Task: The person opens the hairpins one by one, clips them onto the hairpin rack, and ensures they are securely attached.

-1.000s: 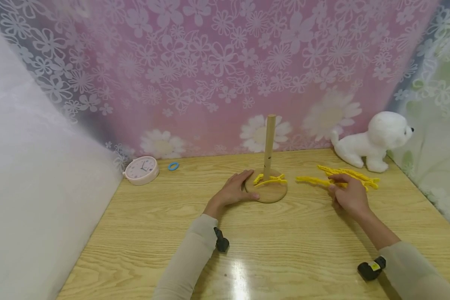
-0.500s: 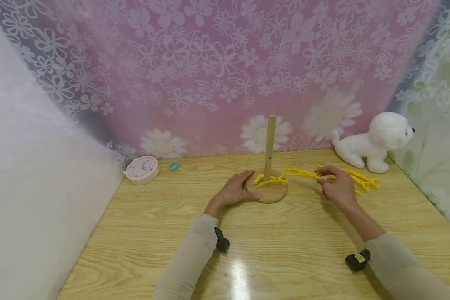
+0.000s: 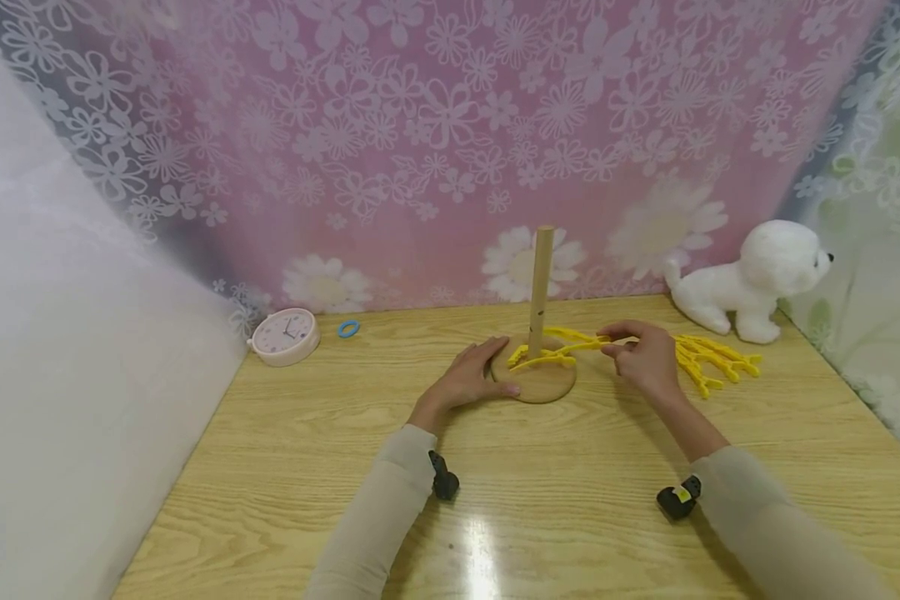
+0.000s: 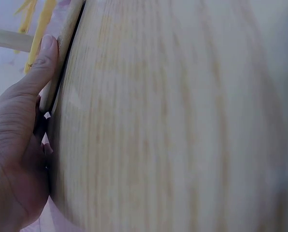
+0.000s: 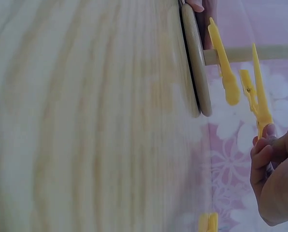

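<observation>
A wooden stand has a round base (image 3: 544, 390) and an upright post (image 3: 542, 292). A long yellow clip (image 3: 546, 359) lies low at the post, one arm passing in front of it. My left hand (image 3: 467, 377) grips the left rim of the base, its thumb (image 4: 46, 53) over the top surface. Between thumb and fingers, my right hand (image 3: 647, 358) pinches the rear end of a second yellow clip (image 5: 261, 96). This clip's two arms spread apart and point toward the post, above the first clip. Whether they reach both sides of the post is hard to tell.
Several more yellow clips (image 3: 723, 358) lie right of my right hand. A white toy dog (image 3: 742, 279) sits at the back right. A pink clock (image 3: 285, 336) and a blue ring (image 3: 348, 328) lie at the back left. A floral curtain (image 3: 420, 150) hangs behind the table (image 3: 570, 483).
My right hand has moved left from the pile with the second clip, bringing it up to the post. Its arms have spread apart. My left hand has stayed at the base.
</observation>
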`<action>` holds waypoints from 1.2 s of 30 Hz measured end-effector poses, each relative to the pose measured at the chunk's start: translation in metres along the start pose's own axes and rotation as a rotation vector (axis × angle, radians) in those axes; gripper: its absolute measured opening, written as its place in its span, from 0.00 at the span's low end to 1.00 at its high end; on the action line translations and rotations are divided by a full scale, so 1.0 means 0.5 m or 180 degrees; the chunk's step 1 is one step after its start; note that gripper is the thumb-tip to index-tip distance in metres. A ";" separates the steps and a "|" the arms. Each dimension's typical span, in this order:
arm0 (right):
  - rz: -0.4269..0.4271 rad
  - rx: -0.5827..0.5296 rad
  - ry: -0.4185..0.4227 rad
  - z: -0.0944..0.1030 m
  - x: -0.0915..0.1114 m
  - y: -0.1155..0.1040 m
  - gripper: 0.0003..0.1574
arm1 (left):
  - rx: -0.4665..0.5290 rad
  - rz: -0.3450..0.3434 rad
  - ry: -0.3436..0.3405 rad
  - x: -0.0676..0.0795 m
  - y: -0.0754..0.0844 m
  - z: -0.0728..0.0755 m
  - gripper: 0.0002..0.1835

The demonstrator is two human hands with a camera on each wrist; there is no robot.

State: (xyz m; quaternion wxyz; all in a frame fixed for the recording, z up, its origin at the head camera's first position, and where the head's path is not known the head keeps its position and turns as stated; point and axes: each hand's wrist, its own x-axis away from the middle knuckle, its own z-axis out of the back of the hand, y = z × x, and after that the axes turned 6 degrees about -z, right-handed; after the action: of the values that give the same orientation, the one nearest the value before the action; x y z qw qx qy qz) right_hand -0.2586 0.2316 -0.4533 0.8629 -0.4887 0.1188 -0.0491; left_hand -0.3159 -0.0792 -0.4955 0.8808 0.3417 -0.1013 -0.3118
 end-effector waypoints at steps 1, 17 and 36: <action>0.0014 0.0006 0.0023 -0.005 -0.002 -0.002 0.12 | -0.0004 -0.0005 0.0003 0.000 0.001 0.000 0.56; 0.0034 -0.0143 -0.0074 -0.066 -0.010 -0.027 0.13 | -0.0088 -0.0017 0.0002 -0.001 0.006 0.000 0.55; 0.0186 -0.0217 -0.0404 -0.080 -0.001 -0.025 0.16 | -0.0031 0.0022 0.0024 0.002 0.006 0.000 0.55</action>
State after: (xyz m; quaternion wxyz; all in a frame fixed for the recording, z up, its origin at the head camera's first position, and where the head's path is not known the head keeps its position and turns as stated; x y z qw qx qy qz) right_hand -0.2690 0.1917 -0.4621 0.8526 -0.5163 0.0797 0.0112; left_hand -0.3136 -0.0780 -0.4935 0.8838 0.3383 -0.0977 -0.3080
